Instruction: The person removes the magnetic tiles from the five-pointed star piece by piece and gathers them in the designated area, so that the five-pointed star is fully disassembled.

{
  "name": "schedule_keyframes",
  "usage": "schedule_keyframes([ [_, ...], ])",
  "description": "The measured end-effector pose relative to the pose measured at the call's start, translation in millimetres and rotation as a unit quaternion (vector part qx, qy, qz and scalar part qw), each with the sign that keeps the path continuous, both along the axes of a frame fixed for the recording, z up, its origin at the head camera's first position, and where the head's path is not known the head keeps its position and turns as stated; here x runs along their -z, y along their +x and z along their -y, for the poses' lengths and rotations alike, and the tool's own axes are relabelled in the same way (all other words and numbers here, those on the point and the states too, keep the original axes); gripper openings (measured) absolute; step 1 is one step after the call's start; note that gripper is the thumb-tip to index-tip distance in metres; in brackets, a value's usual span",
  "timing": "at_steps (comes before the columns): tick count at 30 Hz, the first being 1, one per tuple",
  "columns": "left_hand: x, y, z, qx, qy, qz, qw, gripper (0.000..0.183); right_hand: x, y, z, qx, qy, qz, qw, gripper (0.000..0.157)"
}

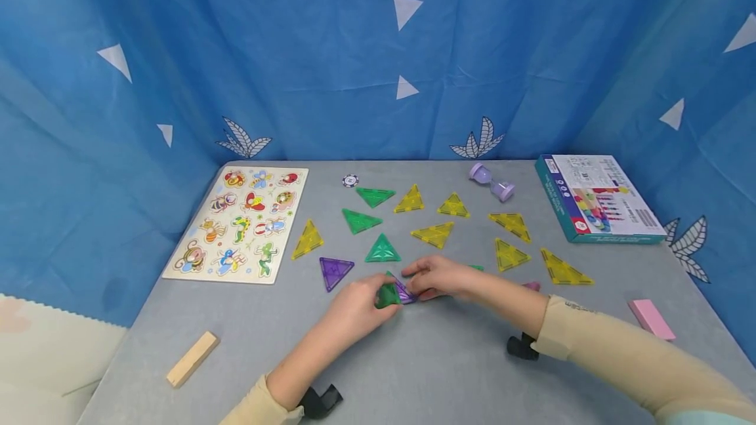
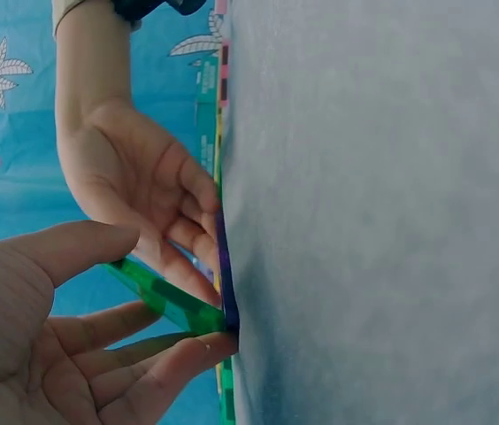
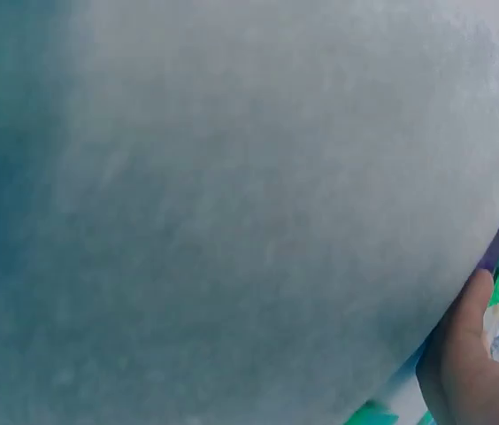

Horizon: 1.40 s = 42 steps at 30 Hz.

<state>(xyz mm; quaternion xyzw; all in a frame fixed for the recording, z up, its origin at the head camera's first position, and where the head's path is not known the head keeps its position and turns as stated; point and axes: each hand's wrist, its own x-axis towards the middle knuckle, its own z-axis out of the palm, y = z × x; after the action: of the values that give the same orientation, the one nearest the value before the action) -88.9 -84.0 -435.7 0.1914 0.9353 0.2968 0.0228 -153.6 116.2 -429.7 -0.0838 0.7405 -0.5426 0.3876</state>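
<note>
My left hand (image 1: pixel 357 307) pinches a green triangular magnetic tile (image 1: pixel 387 295) between thumb and fingers. In the left wrist view that green tile (image 2: pixel 165 297) stands tilted, its lower edge right at a purple triangular tile (image 2: pixel 226 274) low on the table. From the other side my right hand (image 1: pixel 440 277) holds the purple tile (image 1: pixel 404 292), index finger and thumb bent at its edges. The right wrist view catches only the thumb of the right hand (image 3: pixel 475 354) beside the purple tile. Just beyond the hands lies another green triangle (image 1: pixel 382 249); a second purple triangle (image 1: pixel 336 272) is to their left.
Several yellow triangles (image 1: pixel 434 235) and green ones (image 1: pixel 361 220) are spread behind the hands. An insect puzzle board (image 1: pixel 236 228) lies left, a wooden block (image 1: pixel 192 359) nearer. Rightward are a purple sand timer (image 1: pixel 492 182), a game box (image 1: pixel 599 199) and a pink block (image 1: pixel 651 319).
</note>
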Motion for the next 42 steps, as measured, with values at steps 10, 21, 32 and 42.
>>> schedule_keyframes([
  [10,-0.4,-3.6,7,-0.015,0.045,0.005,0.9989,0.034,4.1,2.2,12,0.030,0.005,0.002,1.000,0.035],
  [21,-16.1,-18.8,63,-0.118,0.350,0.129,0.9204,0.019,-30.4,4.6,-35,0.133,-0.048,-0.048,0.989,0.040],
  [32,-15.0,-14.9,120,-0.112,0.343,0.147,0.9210,0.032,-62.4,13.7,-126,0.220,-0.074,-0.055,0.971,0.045],
  [42,6.2,-24.3,52,0.016,0.326,0.237,0.9152,0.028,-43.8,29.6,-176,0.183,-0.020,-0.100,0.978,0.041],
])
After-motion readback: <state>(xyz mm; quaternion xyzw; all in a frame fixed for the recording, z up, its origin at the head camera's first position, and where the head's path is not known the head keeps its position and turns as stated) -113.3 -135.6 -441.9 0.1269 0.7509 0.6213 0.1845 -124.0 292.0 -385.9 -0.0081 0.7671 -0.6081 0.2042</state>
